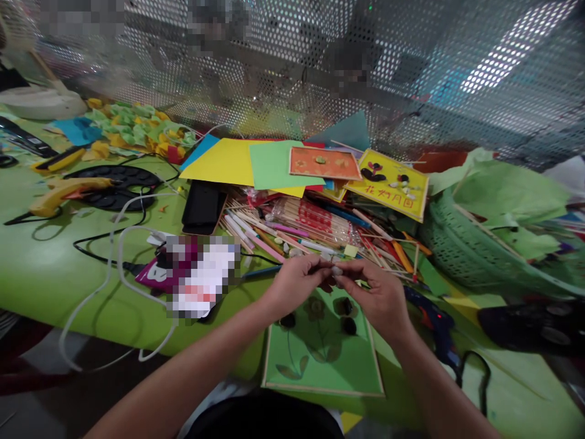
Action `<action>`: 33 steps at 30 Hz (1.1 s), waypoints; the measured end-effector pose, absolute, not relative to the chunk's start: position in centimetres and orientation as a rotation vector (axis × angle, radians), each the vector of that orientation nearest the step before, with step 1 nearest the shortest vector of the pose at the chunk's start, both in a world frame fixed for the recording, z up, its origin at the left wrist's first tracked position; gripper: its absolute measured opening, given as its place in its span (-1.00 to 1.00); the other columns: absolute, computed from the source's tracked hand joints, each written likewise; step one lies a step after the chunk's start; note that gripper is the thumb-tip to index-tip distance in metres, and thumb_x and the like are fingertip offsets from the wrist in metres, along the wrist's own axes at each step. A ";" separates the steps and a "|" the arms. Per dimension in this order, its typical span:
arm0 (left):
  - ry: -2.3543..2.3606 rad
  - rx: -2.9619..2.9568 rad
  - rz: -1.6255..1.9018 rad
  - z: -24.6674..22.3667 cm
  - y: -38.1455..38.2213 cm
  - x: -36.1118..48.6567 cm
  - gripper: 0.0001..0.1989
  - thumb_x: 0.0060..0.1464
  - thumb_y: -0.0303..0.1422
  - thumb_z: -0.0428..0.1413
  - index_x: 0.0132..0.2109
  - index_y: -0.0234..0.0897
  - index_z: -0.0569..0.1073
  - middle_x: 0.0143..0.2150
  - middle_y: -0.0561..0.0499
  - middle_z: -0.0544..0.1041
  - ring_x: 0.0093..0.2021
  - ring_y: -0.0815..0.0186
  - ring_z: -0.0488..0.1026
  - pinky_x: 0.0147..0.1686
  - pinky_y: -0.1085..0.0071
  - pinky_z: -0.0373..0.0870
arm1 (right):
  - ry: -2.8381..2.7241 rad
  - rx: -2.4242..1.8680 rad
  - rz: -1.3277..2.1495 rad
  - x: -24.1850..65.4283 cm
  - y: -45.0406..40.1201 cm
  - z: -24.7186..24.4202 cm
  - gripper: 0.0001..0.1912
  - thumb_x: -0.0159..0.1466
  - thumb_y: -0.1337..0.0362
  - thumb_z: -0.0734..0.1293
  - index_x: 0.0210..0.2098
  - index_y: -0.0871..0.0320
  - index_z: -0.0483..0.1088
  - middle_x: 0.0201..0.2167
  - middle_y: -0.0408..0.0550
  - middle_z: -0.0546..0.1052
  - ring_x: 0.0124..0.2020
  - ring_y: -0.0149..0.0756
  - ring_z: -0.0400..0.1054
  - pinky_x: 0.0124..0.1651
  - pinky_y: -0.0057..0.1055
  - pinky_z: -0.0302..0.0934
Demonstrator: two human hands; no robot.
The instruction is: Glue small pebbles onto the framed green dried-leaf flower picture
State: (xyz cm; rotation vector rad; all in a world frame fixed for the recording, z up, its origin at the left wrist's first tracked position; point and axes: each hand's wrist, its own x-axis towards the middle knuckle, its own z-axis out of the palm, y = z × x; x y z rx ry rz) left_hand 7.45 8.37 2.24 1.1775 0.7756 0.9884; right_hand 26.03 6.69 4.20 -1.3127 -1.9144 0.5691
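Observation:
A small whitish pebble [337, 271] is pinched between thumb and finger of my right hand [377, 296]. My left hand [299, 281] is closed beside it, fingertips almost meeting those of the right; what it grips, if anything, is hidden. Both hands hover over the far edge of a green card picture [336, 372] framed with thin sticks. Drawn flowers and leaves show on the card, along with several dark round pieces [348, 325]. Just beyond my fingers lie loose pebbles [295, 252] and a heap of sticks and pens [269, 235].
A blue glue gun [434, 323] lies right of the card, near a green basket [450, 244] of paper. Finished-looking orange [324, 163] and yellow pictures [388, 183] rest on coloured sheets. On the left are a phone [205, 280], white cable [119, 244] and yellow glue gun [68, 192].

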 end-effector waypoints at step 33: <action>0.667 1.156 0.999 2.3 8.3 7.2 -0.69 0.10 -0.15 0.23 -0.28 -0.37 0.50 -0.39 -0.03 0.56 -0.39 0.38 0.51 -0.31 0.45 0.45 | -1.556 -1.226 1.047 25.8 7.1 4.2 -0.73 0.15 0.16 0.51 -0.22 0.15 0.50 -0.46 -0.11 0.58 -0.48 -0.35 0.47 -0.38 -0.40 0.43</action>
